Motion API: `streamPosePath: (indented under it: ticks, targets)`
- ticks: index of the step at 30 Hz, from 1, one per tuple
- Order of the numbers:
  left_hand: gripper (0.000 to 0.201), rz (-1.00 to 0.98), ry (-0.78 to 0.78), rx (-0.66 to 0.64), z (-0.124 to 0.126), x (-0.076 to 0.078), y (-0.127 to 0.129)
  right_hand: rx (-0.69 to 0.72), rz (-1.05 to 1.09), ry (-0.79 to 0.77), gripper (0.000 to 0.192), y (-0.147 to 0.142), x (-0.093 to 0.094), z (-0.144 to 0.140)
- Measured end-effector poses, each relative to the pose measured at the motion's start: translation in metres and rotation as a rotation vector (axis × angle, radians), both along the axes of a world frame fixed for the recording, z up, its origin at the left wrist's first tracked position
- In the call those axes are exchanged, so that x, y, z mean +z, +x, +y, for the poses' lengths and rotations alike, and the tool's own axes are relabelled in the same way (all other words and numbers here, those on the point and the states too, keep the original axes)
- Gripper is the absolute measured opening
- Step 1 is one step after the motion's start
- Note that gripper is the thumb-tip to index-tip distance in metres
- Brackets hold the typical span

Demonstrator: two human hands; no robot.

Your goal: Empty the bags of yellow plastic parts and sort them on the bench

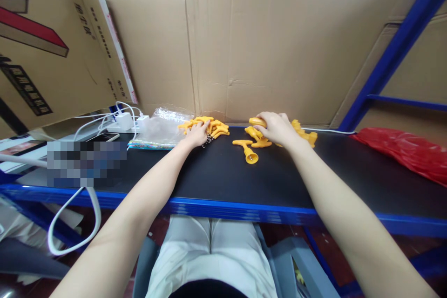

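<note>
My left hand (197, 134) lies over a heap of yellow curved plastic pieces (219, 127), its visible fingers stretched across them. Small metal chains (210, 138) hang out at the heap's near side. Farther right, my right hand (278, 127) pinches a yellow plastic piece (257, 121) between thumb and fingers. More yellow pieces (307, 136) lie beside and partly behind this hand. Just left of it, a yellow T-shaped piece with a flared, cup-like end (251, 156) rests on the black tabletop, the cup facing me. A winged yellow piece (261, 143) lies next to it.
A clear plastic bag (164, 125) lies left of the heap. White chargers and cables (124, 121) and a phone (103, 137) are at the left. A red plastic bag (401, 151) sits at the right. Cardboard (265, 51) walls the back; a blue rail (240, 209) edges the front.
</note>
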State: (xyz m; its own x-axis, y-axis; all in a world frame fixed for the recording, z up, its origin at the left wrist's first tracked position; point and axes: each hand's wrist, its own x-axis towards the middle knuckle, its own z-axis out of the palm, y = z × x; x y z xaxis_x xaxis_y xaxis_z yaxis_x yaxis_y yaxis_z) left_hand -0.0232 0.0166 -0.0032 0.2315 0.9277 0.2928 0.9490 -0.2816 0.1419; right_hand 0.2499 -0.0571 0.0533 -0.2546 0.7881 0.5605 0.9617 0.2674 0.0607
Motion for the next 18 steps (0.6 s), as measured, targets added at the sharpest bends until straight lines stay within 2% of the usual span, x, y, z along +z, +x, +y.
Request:
streamPosePath:
  ticks: [5, 10, 14, 18]
  targets:
    - [0.051, -0.033, 0.05, 0.035, -0.003, 0.004, 0.001, -0.002, 0.002, 0.012, 0.024, 0.001, -0.001, 0.002]
    - [0.048, -0.037, 0.125, 0.038, -0.005, 0.0, 0.002, -0.026, 0.014, 0.085, 0.027, 0.007, 0.002, 0.001]
    - [0.043, -0.032, 0.147, 0.034, -0.004, -0.002, 0.003, -0.161, 0.057, 0.091, 0.032, 0.016, 0.01, -0.001]
    - [0.042, -0.038, 0.137, 0.036, -0.003, -0.001, 0.003, -0.299, 0.089, -0.035, 0.035, 0.027, 0.014, 0.003]
